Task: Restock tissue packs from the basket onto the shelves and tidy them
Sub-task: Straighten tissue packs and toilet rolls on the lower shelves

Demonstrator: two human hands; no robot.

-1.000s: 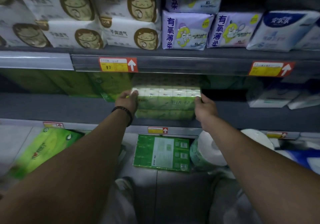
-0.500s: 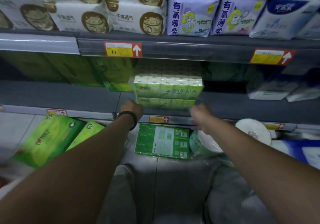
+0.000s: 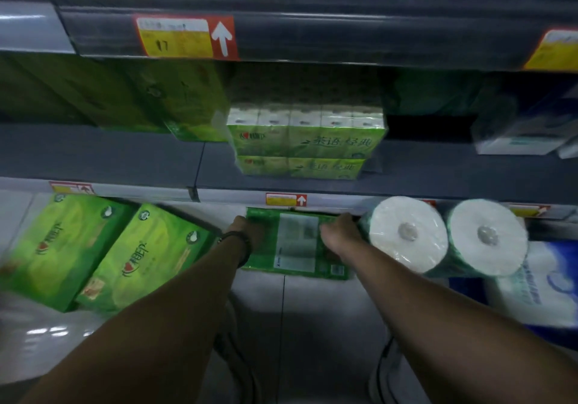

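The left hand (image 3: 247,231) gripped the left end of the flat green pack (image 3: 297,247). The right hand (image 3: 339,234) gripped its far right corner, fingers curled over the edge (the blur hid how firmly). The pack lay label-up on the pale bottom level, just under the lip of the middle shelf (image 3: 125,156). It sat between the light-green packs (image 3: 147,256) on the left and the wrapped toilet rolls (image 3: 406,231) on the right, which the right hand touched or nearly touched.

The step looked like lifting this pack toward the stack of tissue packs (image 3: 306,141) on that shelf. To do it well, the hands probably needed to squeeze evenly from both ends and keep the pack level so the soft wrap did not sag. It would also need drawing back clear of the shelf lip before being raised, without nudging the rolls.

Both arms reached forward and down, nearly straight, forearms converging on the pack. The backs of the hands faced up, and a dark wristband (image 3: 239,242) sat on the left wrist.
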